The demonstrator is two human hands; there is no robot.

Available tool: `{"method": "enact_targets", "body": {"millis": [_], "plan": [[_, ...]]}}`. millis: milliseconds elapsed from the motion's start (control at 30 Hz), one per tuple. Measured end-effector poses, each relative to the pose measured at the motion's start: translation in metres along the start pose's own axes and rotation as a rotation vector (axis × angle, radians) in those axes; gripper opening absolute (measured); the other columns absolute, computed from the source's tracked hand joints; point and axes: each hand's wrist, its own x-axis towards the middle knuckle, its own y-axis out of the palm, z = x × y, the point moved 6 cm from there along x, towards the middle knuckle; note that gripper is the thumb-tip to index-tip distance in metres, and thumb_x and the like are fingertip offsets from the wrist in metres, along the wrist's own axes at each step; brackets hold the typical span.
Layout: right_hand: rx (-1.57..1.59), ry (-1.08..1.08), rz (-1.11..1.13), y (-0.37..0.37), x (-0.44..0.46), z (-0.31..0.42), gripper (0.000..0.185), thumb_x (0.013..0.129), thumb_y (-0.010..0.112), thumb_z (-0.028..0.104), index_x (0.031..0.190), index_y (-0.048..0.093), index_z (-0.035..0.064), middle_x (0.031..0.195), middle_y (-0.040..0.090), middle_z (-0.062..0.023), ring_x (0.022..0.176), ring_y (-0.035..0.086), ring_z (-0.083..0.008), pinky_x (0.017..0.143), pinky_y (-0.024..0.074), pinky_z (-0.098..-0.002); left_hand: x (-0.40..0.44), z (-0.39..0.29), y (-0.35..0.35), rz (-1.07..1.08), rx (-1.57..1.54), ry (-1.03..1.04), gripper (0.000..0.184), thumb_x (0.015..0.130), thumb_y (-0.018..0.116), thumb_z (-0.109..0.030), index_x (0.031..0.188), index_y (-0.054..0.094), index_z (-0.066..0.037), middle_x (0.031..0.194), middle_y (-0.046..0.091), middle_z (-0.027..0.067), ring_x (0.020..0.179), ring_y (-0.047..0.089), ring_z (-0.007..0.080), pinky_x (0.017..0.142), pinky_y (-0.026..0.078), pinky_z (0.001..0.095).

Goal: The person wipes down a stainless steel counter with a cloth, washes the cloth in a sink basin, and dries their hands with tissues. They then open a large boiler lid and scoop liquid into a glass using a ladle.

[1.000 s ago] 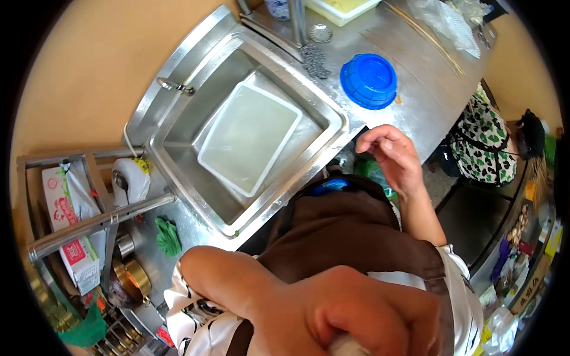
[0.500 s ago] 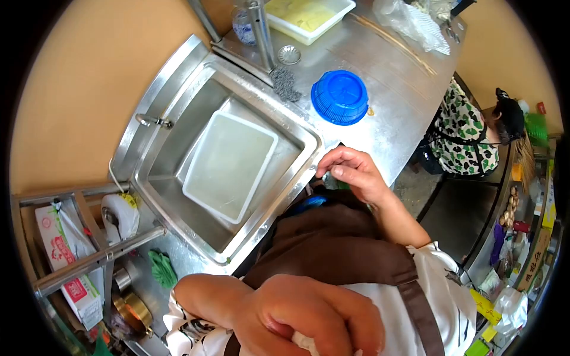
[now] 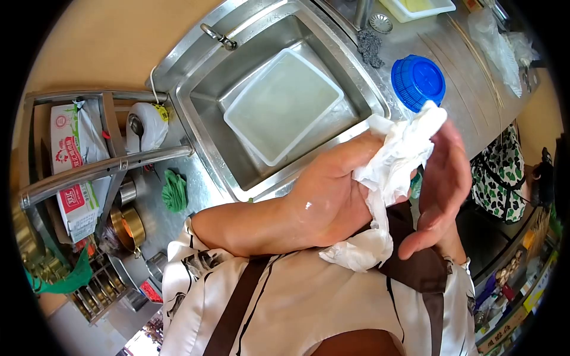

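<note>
A crumpled white tissue (image 3: 395,160) lies across the palm and fingers of my left hand (image 3: 326,190), which is closed on it. One end of the tissue hangs down over my shirt and brown apron. To the right, my right hand (image 3: 442,190) is raised beside the tissue, palm turned toward it, fingers stretched out and thumb apart. I cannot tell whether it touches the tissue. The skin of my left hand has a wet shine. Most of my left fingers are hidden under the tissue.
Ahead is a steel sink (image 3: 208,98) holding a white tub (image 3: 284,107) of cloudy liquid. On the counter stand a blue plastic basket (image 3: 418,82) and a steel scourer (image 3: 370,47). A green cloth (image 3: 174,191) lies left. A person in a patterned garment (image 3: 499,178) is at the right.
My left hand has moved up and away from near the camera, bringing the tissue into plain view. My right hand has left the sink edge and come beside it. The view has shifted.
</note>
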Motion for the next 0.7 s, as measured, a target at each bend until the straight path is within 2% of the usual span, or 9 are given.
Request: {"method": "enact_targets", "body": {"millis": [67,100,167,233,300,400,533,600,700], "plan": [[0.008,-0.053,-0.031,-0.002,0.008,0.013,0.086,0.055,0.074,0.057,0.122,0.047,0.0107,0.141,0.015,-0.0215,0.127,0.025,-0.0385,0.103,0.0211,-0.0494,-0.001,-0.003,-0.007,-0.139,0.08,0.013,0.031,0.09,0.039,-0.023,0.11,0.048,-0.002,0.095,0.055,0.006,0.082,0.048,0.0152,0.066,0.039,0.0287],[-0.235,-0.155,0.102,0.001,0.013,0.026,0.068,0.057,0.073,0.056,0.108,0.057,0.0153,0.141,0.013,-0.0214,0.128,0.023,-0.0406,0.103,0.0199,-0.0507,-0.002,-0.005,-0.01,-0.138,0.081,0.013,0.031,0.09,0.039,-0.023,0.11,0.048,-0.002,0.095,0.055,0.006,0.082,0.048,0.0152,0.066,0.039,0.0287],[-0.438,-0.349,0.27,0.016,0.017,0.032,0.044,0.059,0.074,0.045,0.091,0.062,0.017,0.133,0.027,-0.0181,0.126,0.025,-0.04,0.102,0.0222,-0.0503,-0.001,-0.01,-0.011,-0.042,0.106,-0.015,0.027,0.088,0.046,-0.021,0.111,0.048,-0.007,0.097,0.056,0.0033,0.082,0.054,0.0144,0.074,0.043,0.0299],[-0.503,-0.416,0.307,0.023,0.02,0.035,0.02,0.062,0.074,0.033,0.075,0.068,0.0186,0.125,0.041,-0.0147,0.124,0.028,-0.0393,0.1,0.0245,-0.0499,-0.001,-0.011,-0.008,-0.117,0.103,0.035,0.027,0.088,0.047,-0.018,0.112,0.047,-0.007,0.099,0.056,0.0044,0.084,0.054,0.0149,0.076,0.044,0.0304],[-0.471,-0.369,0.241,0.022,0.024,0.033,0.016,0.061,0.072,0.02,0.074,0.064,0.0138,0.119,0.05,-0.0142,0.12,0.034,-0.0383,0.098,0.0285,-0.0484,-0.002,-0.019,-0.006,-0.203,0.139,0.106,0.032,0.086,0.05,-0.01,0.117,0.042,-0.009,0.103,0.055,0.007,0.092,0.055,0.0166,0.083,0.044,0.0316],[-0.521,-0.248,0.036,0.012,0.042,0.025,0.019,0.06,0.07,0.011,0.074,0.058,0.0074,0.117,0.049,-0.0205,0.113,0.041,-0.0387,0.096,0.0306,-0.0476,0.006,-0.026,-0.006,-0.108,0.274,0.254,0.034,0.086,0.05,-0.009,0.119,0.044,-0.009,0.106,0.055,0.0053,0.097,0.054,0.0163,0.083,0.044,0.0311],[-0.55,-0.154,-0.081,0.018,0.054,0.014,0.024,0.062,0.067,0.001,0.081,0.052,0.0015,0.116,0.047,-0.0238,0.11,0.044,-0.0356,0.093,0.0347,-0.0429,0.008,-0.032,0.012,-0.054,0.22,0.209,0.031,0.089,0.05,-0.014,0.119,0.046,-0.005,0.109,0.054,0.0052,0.1,0.051,0.0168,0.088,0.04,0.0295],[-0.197,-0.04,-0.347,0.012,0.052,0.005,0.028,0.064,0.066,-0.001,0.087,0.051,0.0011,0.117,0.045,-0.0221,0.108,0.045,-0.0305,0.091,0.0367,-0.0384,0.006,-0.033,0.013,-0.084,0.188,0.204,0.032,0.09,0.049,-0.015,0.119,0.047,-0.002,0.113,0.052,0.0054,0.104,0.049,0.016,0.091,0.037,0.0286],[-0.287,-0.067,-0.3,0.004,0.051,0.01,0.033,0.063,0.069,0.001,0.09,0.05,0.0015,0.114,0.044,-0.0194,0.102,0.046,-0.0263,0.088,0.0379,-0.035,0.001,-0.032,0.017,0.083,0.686,0.264,0.034,0.089,0.048,-0.005,0.123,0.045,-0.001,0.116,0.052,0.0068,0.106,0.048,0.0133,0.091,0.038,0.0275]]}}
